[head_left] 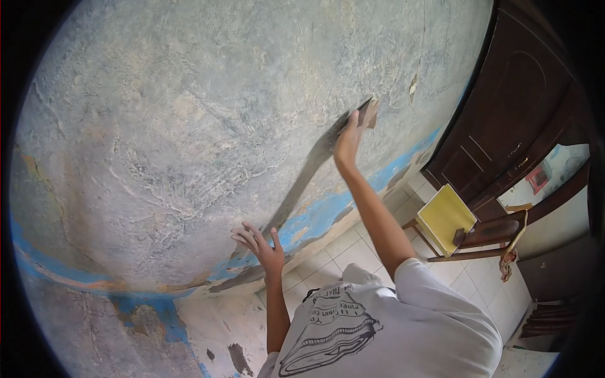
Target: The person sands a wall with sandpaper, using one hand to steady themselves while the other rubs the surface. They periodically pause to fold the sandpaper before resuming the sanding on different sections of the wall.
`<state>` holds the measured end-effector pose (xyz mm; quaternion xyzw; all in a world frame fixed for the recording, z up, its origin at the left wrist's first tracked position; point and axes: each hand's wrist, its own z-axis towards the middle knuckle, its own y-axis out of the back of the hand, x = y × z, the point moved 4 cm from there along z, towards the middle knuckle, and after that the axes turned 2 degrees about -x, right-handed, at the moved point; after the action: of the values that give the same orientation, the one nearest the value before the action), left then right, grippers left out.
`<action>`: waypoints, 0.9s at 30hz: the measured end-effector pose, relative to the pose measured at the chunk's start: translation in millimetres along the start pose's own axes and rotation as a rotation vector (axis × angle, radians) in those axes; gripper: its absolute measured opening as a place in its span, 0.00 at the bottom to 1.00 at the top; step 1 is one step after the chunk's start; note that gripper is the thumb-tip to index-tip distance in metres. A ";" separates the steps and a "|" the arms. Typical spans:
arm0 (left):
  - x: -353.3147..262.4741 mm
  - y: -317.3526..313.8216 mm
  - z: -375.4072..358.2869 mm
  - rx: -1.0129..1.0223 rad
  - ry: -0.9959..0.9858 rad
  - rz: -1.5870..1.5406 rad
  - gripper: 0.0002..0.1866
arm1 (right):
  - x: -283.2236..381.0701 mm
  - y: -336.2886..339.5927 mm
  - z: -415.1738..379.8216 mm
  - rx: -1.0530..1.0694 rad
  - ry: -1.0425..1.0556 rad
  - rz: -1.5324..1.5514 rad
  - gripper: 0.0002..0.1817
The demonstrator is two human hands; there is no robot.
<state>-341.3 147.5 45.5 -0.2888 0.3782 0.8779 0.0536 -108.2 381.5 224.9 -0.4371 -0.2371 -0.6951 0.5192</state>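
The right hand is grasping one brown piece at the wall; the left hand is spreading wide, empty, near it; one chair is partly blocking one dark cabinet.

"MORE" on white shirt

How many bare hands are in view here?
2. The left hand, spread open, is by the worn grey-and-blue wall; the right hand, higher in the picture, holds a flat brown piece.
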 end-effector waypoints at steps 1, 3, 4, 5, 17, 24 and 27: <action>-1.1 -2.2 0.3 -0.012 0.004 0.002 0.46 | 4.3 -5.3 -1.2 -0.057 -0.069 0.048 0.42; -3.4 -5.9 4.9 -0.031 -0.004 0.004 0.46 | -8.0 -34.6 -56.7 0.062 0.092 -0.060 0.44; -4.1 -6.4 3.5 -0.037 -0.009 0.005 0.45 | -8.1 -39.6 -93.8 0.231 0.176 -0.093 0.45; -3.4 -5.5 2.6 -0.042 -0.014 0.010 0.45 | -6.6 -44.4 -118.8 0.400 0.256 -0.125 0.46; -10.8 13.1 10.8 -0.073 0.024 -0.088 0.45 | -15.3 -34.2 -59.1 0.004 0.024 -0.069 0.42; -4.6 18.0 9.6 -0.068 -0.004 0.042 0.45 | -41.1 -33.4 -111.1 0.382 0.255 -0.204 0.45; -15.5 23.4 6.2 -0.052 0.014 -0.045 0.45 | -4.0 0.3 0.9 0.029 0.129 -0.040 0.43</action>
<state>-338.7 137.1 72.2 -0.3048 0.3492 0.8839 0.0632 -107.4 384.1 221.9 -0.3790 -0.2217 -0.7285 0.5258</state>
